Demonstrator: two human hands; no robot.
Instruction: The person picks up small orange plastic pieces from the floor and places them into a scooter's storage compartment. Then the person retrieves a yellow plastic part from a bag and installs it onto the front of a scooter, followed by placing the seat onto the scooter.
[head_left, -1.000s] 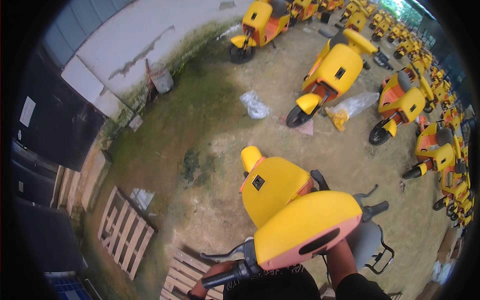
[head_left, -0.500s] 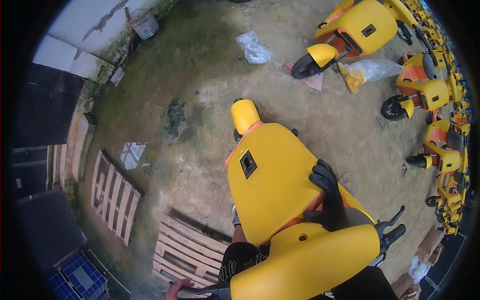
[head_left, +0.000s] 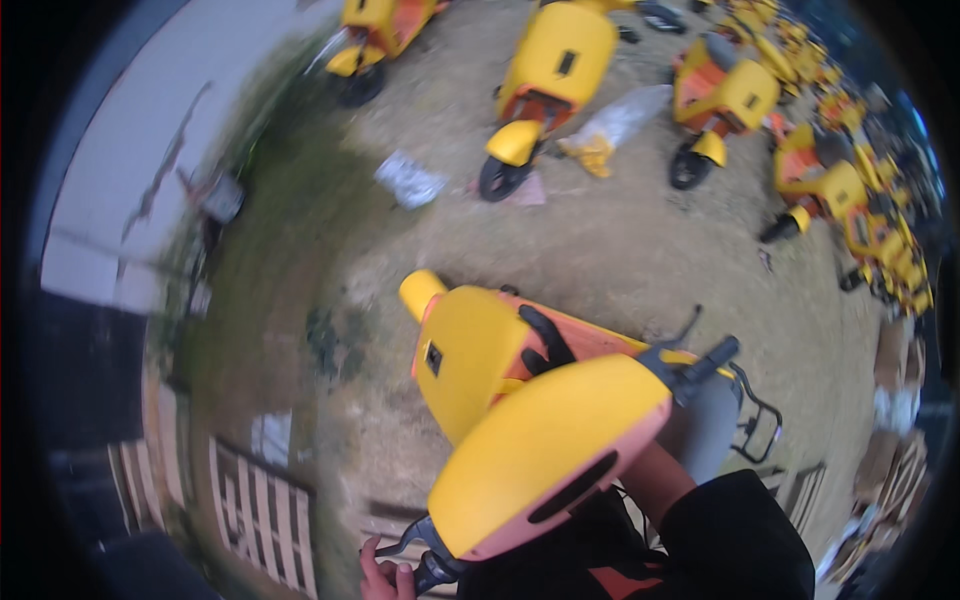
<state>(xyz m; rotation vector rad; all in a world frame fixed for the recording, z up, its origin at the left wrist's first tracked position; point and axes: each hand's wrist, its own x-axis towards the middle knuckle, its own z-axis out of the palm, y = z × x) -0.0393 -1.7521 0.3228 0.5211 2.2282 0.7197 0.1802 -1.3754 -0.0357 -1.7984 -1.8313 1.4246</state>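
A yellow scooter [head_left: 462, 345] with orange trim stands right in front of me, its yellow mudguard [head_left: 420, 292] at the far end. Its yellow handlebar cover [head_left: 555, 445], with a dark slot in its pink-orange side, is nearest to me. In a black glove, my right hand [head_left: 545, 342] reaches behind this cover and grips the edge of the yellow front panel; its fingertips are partly hidden. Bare-fingered, my left hand [head_left: 388, 578] is closed around the left brake lever [head_left: 405, 540] beside the black grip. The right grip [head_left: 710, 365] and a grey seat [head_left: 705, 425] are untouched.
More yellow scooters [head_left: 560, 60] stand ahead and to the right. Plastic wrap [head_left: 408, 180] and a bag with yellow contents [head_left: 610, 130] lie on the ground. Wooden pallets [head_left: 265, 515] lie at the left, near a wall [head_left: 130, 190]. Cardboard [head_left: 885, 460] is piled at the right.
The view has swung, and other scooters appear farther left. The scooter's front panel shows smaller, with more handlebar cover in sight. My right forearm has come into view; both hands stay on the scooter.
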